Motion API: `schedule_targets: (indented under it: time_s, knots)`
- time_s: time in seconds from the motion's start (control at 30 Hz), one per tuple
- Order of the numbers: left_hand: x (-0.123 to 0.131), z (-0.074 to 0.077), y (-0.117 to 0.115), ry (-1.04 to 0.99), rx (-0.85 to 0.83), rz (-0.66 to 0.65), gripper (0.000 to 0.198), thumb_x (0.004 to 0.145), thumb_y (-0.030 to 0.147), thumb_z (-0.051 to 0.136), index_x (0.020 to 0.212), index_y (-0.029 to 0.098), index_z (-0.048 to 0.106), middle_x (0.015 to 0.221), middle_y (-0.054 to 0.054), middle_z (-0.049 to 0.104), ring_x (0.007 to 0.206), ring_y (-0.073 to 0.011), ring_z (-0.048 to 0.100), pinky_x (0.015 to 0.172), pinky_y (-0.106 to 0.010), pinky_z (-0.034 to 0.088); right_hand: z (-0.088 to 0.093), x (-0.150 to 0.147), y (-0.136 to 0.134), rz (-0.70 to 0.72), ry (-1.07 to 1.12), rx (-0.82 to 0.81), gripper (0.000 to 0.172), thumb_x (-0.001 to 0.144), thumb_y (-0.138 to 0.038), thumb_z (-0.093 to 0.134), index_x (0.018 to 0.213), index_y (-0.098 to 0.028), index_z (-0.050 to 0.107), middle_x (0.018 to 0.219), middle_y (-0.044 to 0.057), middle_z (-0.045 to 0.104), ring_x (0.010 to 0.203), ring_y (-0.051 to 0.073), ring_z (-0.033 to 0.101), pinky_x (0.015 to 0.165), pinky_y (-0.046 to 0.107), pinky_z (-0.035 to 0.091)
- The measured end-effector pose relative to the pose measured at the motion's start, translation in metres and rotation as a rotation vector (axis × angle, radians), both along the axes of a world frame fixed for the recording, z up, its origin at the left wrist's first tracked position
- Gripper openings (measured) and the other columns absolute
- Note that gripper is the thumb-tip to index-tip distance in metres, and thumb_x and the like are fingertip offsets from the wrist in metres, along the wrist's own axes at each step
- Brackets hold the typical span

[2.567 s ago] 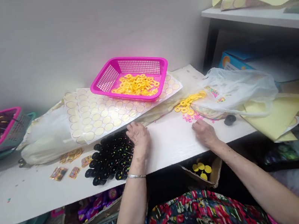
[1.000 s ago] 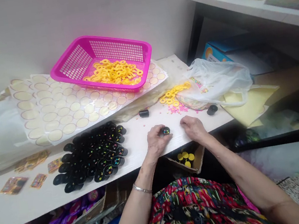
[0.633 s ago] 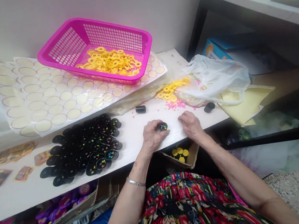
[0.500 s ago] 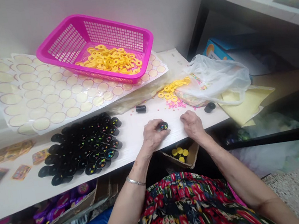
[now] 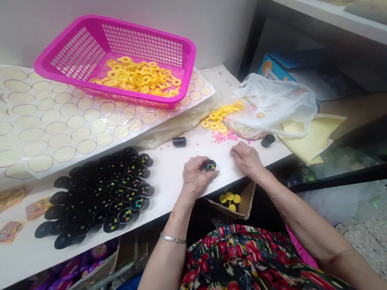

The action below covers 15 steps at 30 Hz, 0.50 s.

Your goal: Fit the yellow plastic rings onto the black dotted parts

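Note:
My left hand [image 5: 196, 178] rests on the white table [image 5: 170, 180] with its fingers closed round a small black cup [image 5: 210, 165] that has coloured beads inside. My right hand [image 5: 246, 159] lies a little to the right, fingers curled down on the tabletop just below a scatter of pink beads [image 5: 226, 136]; what it holds, if anything, is hidden. To the left stands a cluster of several black cups [image 5: 102, 195] with beads in them. Loose yellow rings [image 5: 218, 115] lie beyond the beads.
A pink basket [image 5: 178, 49] of yellow rings sits on round-sticker sheets [image 5: 43, 124] at the back. Two stray black cups [image 5: 179, 141] [image 5: 268, 140], a plastic bag [image 5: 277, 102], yellow paper [image 5: 312, 138], a shelf [image 5: 328, 20] at right, a box of yellow discs [image 5: 230, 200] below the edge.
My left hand took a black cup from the cluster and brought it to the table's front edge. Over the last second both hands have barely moved; the view tilted down slightly.

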<state>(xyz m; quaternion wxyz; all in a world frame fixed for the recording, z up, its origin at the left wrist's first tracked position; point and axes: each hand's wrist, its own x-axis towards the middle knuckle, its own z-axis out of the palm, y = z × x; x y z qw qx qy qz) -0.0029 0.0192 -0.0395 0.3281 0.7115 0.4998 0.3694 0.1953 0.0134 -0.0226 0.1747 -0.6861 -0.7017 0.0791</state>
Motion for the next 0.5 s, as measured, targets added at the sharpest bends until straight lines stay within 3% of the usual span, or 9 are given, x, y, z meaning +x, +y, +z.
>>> schedule_targets:
  time_s: [0.37, 0.5]
  knots:
    - [0.001, -0.001, -0.002, 0.044, 0.006, 0.011, 0.036, 0.054, 0.032, 0.078, 0.087, 0.021, 0.067, 0.078, -0.001, 0.064, 0.076, -0.0161, 0.056, 0.072, -0.030, 0.045, 0.006, -0.004, 0.008, 0.030, -0.041, -0.058, 0.014, 0.081, -0.017, 0.046, 0.080, -0.018, 0.061, 0.085, 0.005, 0.057, 0.074, 0.016, 0.051, 0.060, 0.026, 0.031]
    - [0.002, 0.000, -0.002, 0.038, 0.010, 0.010, 0.037, 0.054, 0.033, 0.078, 0.087, 0.021, 0.067, 0.079, -0.001, 0.065, 0.076, -0.0165, 0.057, 0.072, -0.030, 0.045, 0.012, -0.013, 0.003, 0.107, 0.073, -0.001, 0.014, 0.081, -0.014, 0.045, 0.078, -0.017, 0.059, 0.081, 0.005, 0.056, 0.073, 0.016, 0.051, 0.062, 0.026, 0.034]
